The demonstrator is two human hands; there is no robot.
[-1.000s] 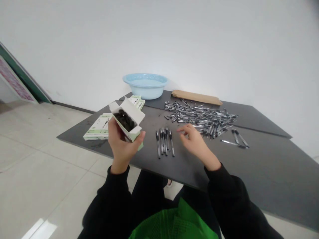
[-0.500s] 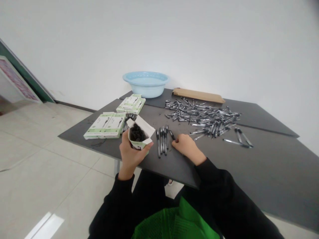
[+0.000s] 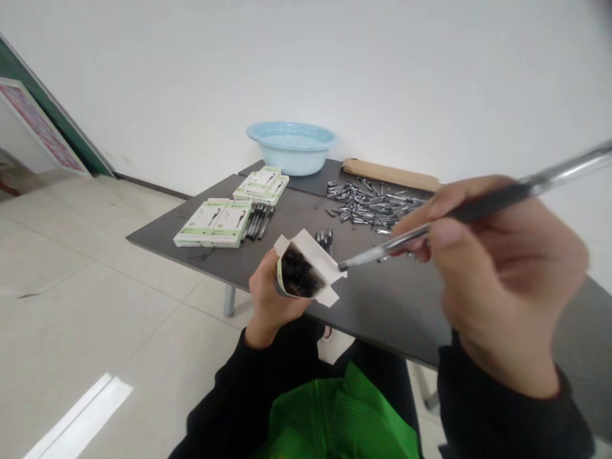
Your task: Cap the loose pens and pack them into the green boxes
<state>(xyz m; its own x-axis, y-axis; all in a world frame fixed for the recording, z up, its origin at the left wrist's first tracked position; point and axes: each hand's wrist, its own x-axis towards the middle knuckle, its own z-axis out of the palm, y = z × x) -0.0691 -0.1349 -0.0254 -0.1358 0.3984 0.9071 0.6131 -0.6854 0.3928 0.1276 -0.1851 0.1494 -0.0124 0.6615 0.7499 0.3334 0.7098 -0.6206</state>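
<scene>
My left hand [image 3: 271, 296] is wrapped around an open pen box [image 3: 318, 258], tilted toward me at the table's front edge. Its white flaps are folded out, and packed dark ends fill it, too blurred to tell apart. Close to the camera, my right hand [image 3: 507, 274] pinches a clear pen with a dark grip [image 3: 488, 203]. The pen's pointed end is down and to the left, near the box flap; whether they touch I cannot tell. Just behind the box lies a short row of pens [image 3: 325, 240], partly hidden by it.
A large pile of loose pens [image 3: 368, 203] spreads over the dark table [image 3: 296, 210], partly behind my right hand. Flat pen boxes [image 3: 215, 223] and more boxes [image 3: 262, 185] lie left, beside several pens [image 3: 261, 220]. A blue basin [image 3: 292, 150] and cardboard strip [image 3: 389, 174] stand behind.
My right hand has lifted from the table with a pen and come up close to the camera. My left hand has moved the box slightly right, tilting it toward me.
</scene>
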